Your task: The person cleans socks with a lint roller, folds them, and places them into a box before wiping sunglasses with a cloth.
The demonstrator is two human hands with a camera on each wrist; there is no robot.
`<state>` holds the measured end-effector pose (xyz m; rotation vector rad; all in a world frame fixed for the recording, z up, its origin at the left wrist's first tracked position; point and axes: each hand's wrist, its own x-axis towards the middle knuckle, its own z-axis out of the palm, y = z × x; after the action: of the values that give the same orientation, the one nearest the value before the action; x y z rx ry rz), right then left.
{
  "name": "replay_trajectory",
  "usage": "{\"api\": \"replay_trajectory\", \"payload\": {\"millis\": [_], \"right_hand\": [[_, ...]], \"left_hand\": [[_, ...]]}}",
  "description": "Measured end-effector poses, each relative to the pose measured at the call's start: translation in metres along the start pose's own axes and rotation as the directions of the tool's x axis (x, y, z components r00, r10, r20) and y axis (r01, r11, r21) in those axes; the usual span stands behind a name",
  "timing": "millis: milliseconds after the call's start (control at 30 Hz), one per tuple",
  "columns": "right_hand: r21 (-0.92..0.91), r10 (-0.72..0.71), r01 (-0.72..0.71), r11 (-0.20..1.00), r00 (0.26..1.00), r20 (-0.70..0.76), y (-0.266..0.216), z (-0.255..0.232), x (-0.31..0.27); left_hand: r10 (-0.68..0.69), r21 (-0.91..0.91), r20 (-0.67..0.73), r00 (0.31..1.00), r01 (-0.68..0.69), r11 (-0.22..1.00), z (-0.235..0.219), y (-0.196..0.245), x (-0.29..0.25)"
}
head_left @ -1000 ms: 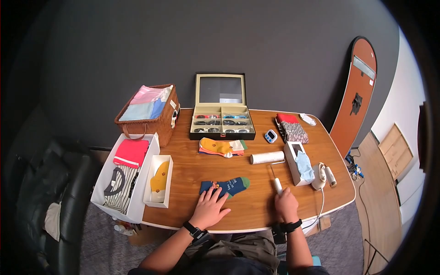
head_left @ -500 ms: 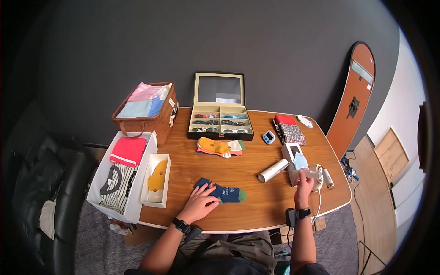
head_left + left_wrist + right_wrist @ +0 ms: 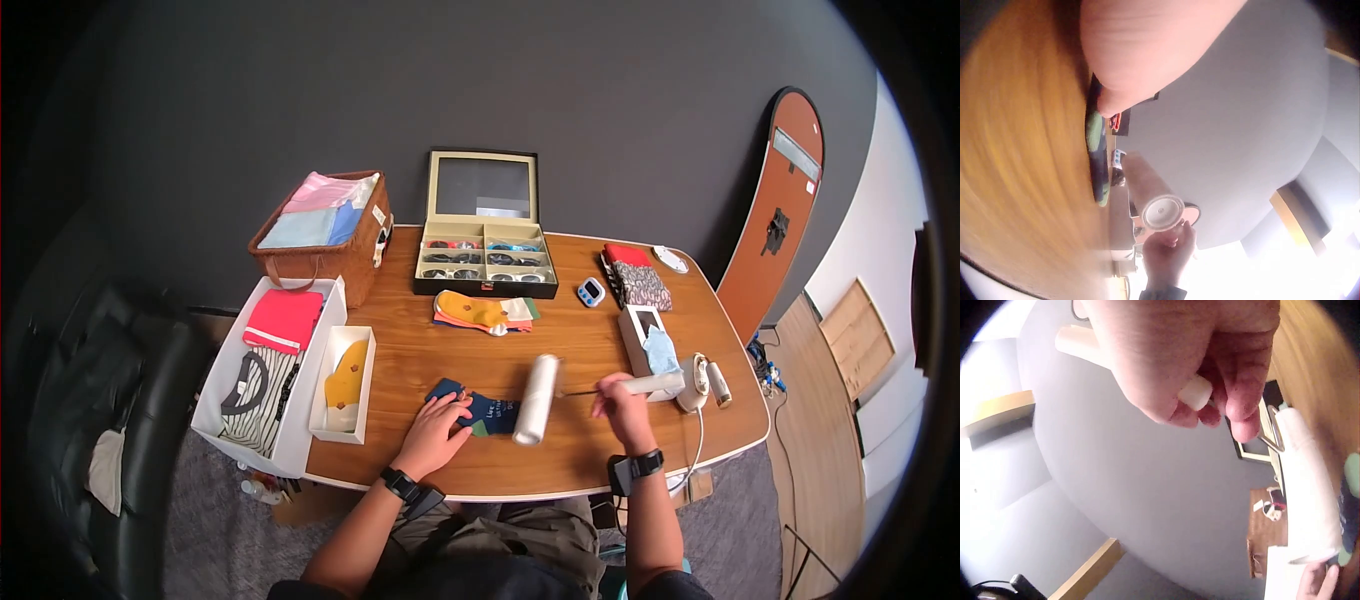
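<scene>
My left hand (image 3: 432, 437) lies on the cuff end of the dark blue sock (image 3: 490, 412), which is flat on the table with green at the heel. In the right wrist view, my right hand (image 3: 1191, 356) grips the white handle (image 3: 1195, 392) of a lint roller, fingers curled round it. The white roller (image 3: 537, 398) is over the sock's toe end and hides most of it in the head view; whether it touches the sock I cannot tell. The left wrist view shows the roller (image 3: 1147, 187) beyond the sock's green parts (image 3: 1094, 130).
Folded socks (image 3: 484, 312) lie behind, before an open glasses case (image 3: 487, 288). At left stand a narrow white box (image 3: 343, 436), a larger white box (image 3: 300, 445) with clothes and a wicker basket (image 3: 345, 268). A tissue-like box (image 3: 636, 352) and corded device (image 3: 692, 393) are at right.
My right hand has lifted the lint roller and swung it left from beside the white box at right to over the sock. My left hand has stayed on the sock, which shifted slightly left.
</scene>
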<state>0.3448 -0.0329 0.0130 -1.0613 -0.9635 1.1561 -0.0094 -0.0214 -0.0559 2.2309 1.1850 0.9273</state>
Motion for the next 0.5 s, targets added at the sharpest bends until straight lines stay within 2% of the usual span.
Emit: {"api": "replay_trajectory", "payload": {"millis": [100, 267, 367, 500], "right_hand": [[0.01, 0.128, -0.131, 0.991, 0.979, 0.158, 0.02, 0.02, 0.001], [-0.008, 0.131, -0.135, 0.991, 0.94, 0.317, 0.04, 0.04, 0.006], [0.059, 0.155, -0.184, 0.981, 0.933, 0.325, 0.033, 0.045, -0.002], [0.026, 0.221, -0.239, 0.971, 0.928, 0.299, 0.023, 0.028, -0.006]], "left_hand": [[-0.001, 0.012, 0.011, 1.0, 0.001, 1.0, -0.001, 0.002, 0.0], [-0.003, 0.049, 0.021, 1.0, 0.002, 0.999, -0.002, 0.005, 0.0], [0.004, 0.049, 0.02, 1.0, -0.005, 0.999, 0.001, 0.001, 0.0], [-0.002, 0.041, 0.013, 1.0, 0.002, 0.999, 0.0, 0.0, 0.0]]}}
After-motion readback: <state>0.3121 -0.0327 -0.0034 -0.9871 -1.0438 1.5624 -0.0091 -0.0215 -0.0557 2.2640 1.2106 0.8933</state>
